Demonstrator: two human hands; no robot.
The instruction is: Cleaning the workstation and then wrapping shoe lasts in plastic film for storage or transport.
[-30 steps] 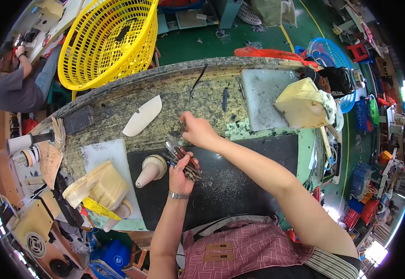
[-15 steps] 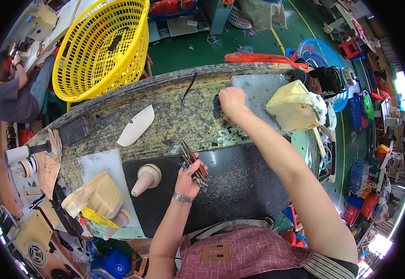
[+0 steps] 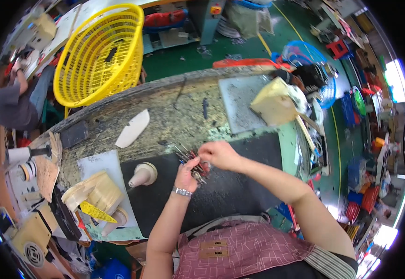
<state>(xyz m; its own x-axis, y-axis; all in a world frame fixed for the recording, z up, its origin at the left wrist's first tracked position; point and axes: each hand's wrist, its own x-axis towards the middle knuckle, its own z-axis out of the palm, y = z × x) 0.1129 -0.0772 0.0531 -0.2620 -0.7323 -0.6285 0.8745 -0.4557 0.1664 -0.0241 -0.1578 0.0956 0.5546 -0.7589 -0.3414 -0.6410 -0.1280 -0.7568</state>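
Black mat (image 3: pixel 239 186) on worktop (image 3: pixel 174 116): left hand (image 3: pixel 188 172) clenched round bundle of thin metal tools (image 3: pixel 194 163); right hand (image 3: pixel 219 154) pinching bundle's top end. Judged mid-handling; cone spool (image 3: pixel 142 174), white sole piece (image 3: pixel 132 128) untouched

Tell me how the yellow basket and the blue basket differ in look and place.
The yellow basket stands beyond the bench's far left edge, large and fully in view; the blue basket sits past the far right end, looking smaller and partly hidden behind dark clutter. The yellow basket tilts its opening toward the camera, while only the blue basket's rim shows. Both are round, open-mesh plastic baskets.
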